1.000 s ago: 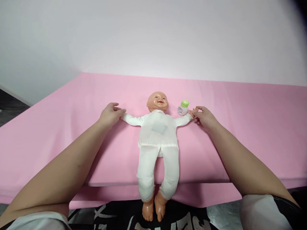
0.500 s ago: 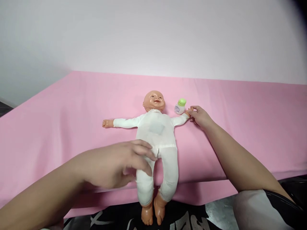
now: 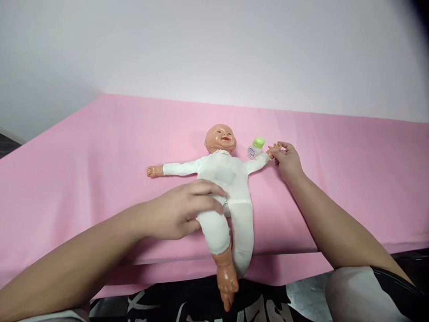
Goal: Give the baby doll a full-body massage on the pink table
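A baby doll [image 3: 234, 179] with a white cloth body lies face up, its head away from me and its legs over the table's near edge. My left hand [image 3: 187, 208] is wrapped over the thigh of the doll's leg on the left, which is raised and crosses in front of the other leg. The fingers and thumb of my right hand [image 3: 284, 158] pinch the doll's small hand on the right. Beside that small hand lies a small clear bottle [image 3: 255, 149] with a green cap and a printed label, tilted.
A pink cloth [image 3: 117, 134] covers the table and hangs over its near edge. Behind the table stands a pale wall [image 3: 214, 53]. My dark printed clothing [image 3: 201, 302] shows below the near edge.
My left hand has moved up and right onto the doll's thigh and taken hold of it. That leg has lifted and swung right, its foot now in front of the other. My right hand keeps its hold.
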`<state>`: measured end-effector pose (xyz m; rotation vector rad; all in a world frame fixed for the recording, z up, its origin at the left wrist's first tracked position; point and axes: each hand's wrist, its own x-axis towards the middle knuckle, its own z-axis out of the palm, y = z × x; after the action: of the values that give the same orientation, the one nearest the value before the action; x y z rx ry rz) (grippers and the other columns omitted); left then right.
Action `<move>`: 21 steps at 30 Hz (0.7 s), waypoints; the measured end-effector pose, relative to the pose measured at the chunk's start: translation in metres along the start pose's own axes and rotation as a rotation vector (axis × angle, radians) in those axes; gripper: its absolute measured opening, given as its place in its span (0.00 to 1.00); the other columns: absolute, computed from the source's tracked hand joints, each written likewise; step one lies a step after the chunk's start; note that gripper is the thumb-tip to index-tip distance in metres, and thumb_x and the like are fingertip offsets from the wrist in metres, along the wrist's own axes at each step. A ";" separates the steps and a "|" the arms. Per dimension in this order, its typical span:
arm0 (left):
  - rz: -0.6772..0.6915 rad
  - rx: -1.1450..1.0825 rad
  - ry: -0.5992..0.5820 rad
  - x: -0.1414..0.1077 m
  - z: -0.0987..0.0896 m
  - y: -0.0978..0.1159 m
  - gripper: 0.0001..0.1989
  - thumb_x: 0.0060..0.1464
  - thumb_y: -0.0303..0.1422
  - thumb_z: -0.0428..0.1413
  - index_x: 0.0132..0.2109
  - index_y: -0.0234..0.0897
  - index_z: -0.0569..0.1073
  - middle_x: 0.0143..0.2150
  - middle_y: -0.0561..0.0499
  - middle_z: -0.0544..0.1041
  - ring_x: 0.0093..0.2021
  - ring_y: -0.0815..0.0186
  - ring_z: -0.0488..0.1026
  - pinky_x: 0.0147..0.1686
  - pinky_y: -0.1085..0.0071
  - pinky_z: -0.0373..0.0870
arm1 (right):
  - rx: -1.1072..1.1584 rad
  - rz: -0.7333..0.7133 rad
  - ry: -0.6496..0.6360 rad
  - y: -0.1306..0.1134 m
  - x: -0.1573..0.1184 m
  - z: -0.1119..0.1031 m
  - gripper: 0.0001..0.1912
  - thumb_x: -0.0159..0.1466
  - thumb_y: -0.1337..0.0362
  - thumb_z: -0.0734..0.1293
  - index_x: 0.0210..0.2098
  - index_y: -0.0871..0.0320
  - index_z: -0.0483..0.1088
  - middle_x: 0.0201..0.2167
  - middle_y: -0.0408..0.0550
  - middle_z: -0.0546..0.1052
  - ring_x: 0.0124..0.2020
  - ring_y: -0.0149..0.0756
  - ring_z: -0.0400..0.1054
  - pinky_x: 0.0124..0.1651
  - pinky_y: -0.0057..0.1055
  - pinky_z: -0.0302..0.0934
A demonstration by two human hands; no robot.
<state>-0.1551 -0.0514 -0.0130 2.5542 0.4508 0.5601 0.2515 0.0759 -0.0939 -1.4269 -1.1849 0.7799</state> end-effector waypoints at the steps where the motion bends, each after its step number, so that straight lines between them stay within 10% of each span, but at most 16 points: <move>1: -0.029 -0.004 0.051 -0.002 -0.003 -0.003 0.22 0.65 0.25 0.57 0.63 0.47 0.78 0.70 0.45 0.77 0.70 0.51 0.75 0.69 0.53 0.77 | 0.031 -0.083 0.025 -0.002 -0.004 0.001 0.34 0.61 0.53 0.78 0.62 0.50 0.65 0.50 0.50 0.84 0.41 0.37 0.78 0.41 0.33 0.73; 8: -0.106 0.121 0.281 -0.004 0.007 -0.042 0.31 0.66 0.37 0.60 0.74 0.49 0.69 0.72 0.41 0.74 0.73 0.44 0.72 0.72 0.41 0.72 | -0.137 -0.514 -0.064 -0.028 -0.057 0.026 0.28 0.69 0.50 0.76 0.65 0.46 0.69 0.63 0.52 0.81 0.58 0.48 0.80 0.59 0.48 0.76; 13: -0.003 0.141 0.291 0.004 0.023 -0.067 0.38 0.65 0.50 0.63 0.75 0.43 0.66 0.72 0.32 0.72 0.73 0.39 0.71 0.71 0.38 0.72 | -0.462 -0.808 -0.403 -0.039 -0.079 0.049 0.19 0.74 0.58 0.70 0.64 0.45 0.77 0.60 0.48 0.84 0.61 0.51 0.79 0.67 0.54 0.72; 17: 0.075 0.148 0.332 0.007 0.030 -0.069 0.44 0.67 0.65 0.54 0.76 0.40 0.65 0.73 0.27 0.70 0.74 0.37 0.70 0.70 0.35 0.71 | -0.509 -0.810 -0.434 -0.039 -0.079 0.055 0.22 0.74 0.59 0.69 0.66 0.45 0.76 0.61 0.47 0.84 0.62 0.53 0.79 0.66 0.56 0.73; 21: 0.177 0.318 0.453 0.015 0.038 -0.055 0.40 0.65 0.55 0.65 0.72 0.36 0.68 0.69 0.28 0.74 0.69 0.40 0.76 0.64 0.40 0.79 | -0.346 -0.647 -0.227 -0.033 -0.066 0.043 0.27 0.71 0.54 0.73 0.68 0.45 0.73 0.62 0.50 0.83 0.58 0.53 0.80 0.62 0.55 0.77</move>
<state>-0.1365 -0.0146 -0.0675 2.7785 0.5013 1.2328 0.1845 0.0243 -0.0809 -1.1223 -1.8967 0.2907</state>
